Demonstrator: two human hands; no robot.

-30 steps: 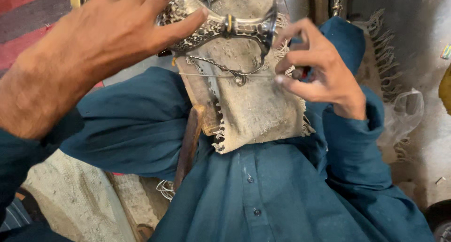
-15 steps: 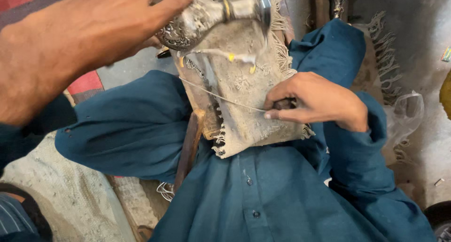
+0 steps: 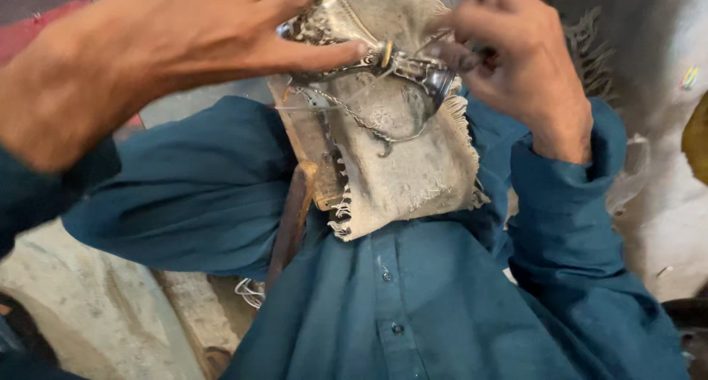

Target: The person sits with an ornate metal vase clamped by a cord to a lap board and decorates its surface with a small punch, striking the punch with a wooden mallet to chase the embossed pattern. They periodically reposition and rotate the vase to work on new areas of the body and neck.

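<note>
My left hand (image 3: 169,48) reaches in from the upper left and grips an ornate silver metal piece (image 3: 335,66), thumb pressed to its brass ring. The piece rests on a frayed beige cloth (image 3: 409,166) draped over a wooden block (image 3: 310,155) against my chest. A thin silver chain (image 3: 361,120) hangs from the piece in a loop. At the piece's right end, my right hand (image 3: 516,63) has its fingers pinched on a small dark tool (image 3: 472,55). A fine wire runs between the tool and the piece.
My teal buttoned shirt (image 3: 413,299) fills the lower frame. A worn wooden handle (image 3: 291,218) slants down below the block, with a wire coil (image 3: 251,291) beside it. Pale dusty ground lies lower left, grey fringed fabric (image 3: 590,40) upper right.
My right hand has risen from the cloth's middle to the right end of the silver piece. My left hand has turned the piece and brought it lower on the cloth.
</note>
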